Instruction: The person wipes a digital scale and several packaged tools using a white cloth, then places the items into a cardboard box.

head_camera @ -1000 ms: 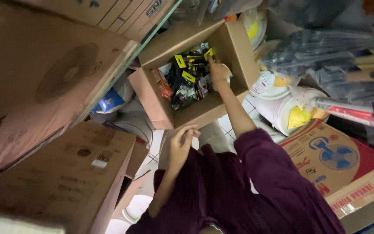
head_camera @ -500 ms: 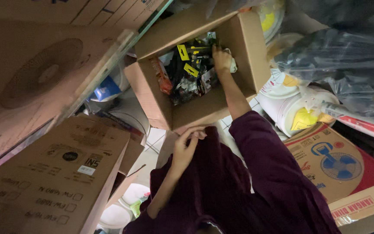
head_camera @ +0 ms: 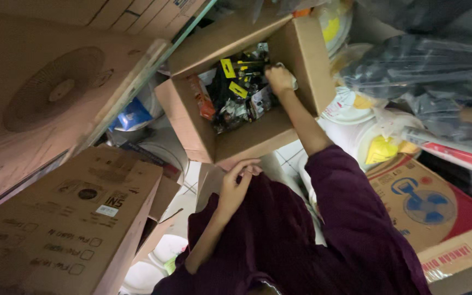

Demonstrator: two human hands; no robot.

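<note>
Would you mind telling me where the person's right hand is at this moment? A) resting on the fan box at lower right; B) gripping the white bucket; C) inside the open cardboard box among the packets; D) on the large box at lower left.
C: the right hand reaches into the open cardboard box, among the black and yellow packets.

An open cardboard box [head_camera: 247, 136] stood ahead of the person, with small packaged items [head_camera: 239, 95] inside it. The right hand [head_camera: 279, 79] reached into the box among those items. The left hand [head_camera: 236, 183] rested at the box's near wall. Large cartons [head_camera: 61, 218] lay to the left; a fan carton [head_camera: 427, 213] and buckets [head_camera: 367, 136] lay to the right.
</note>
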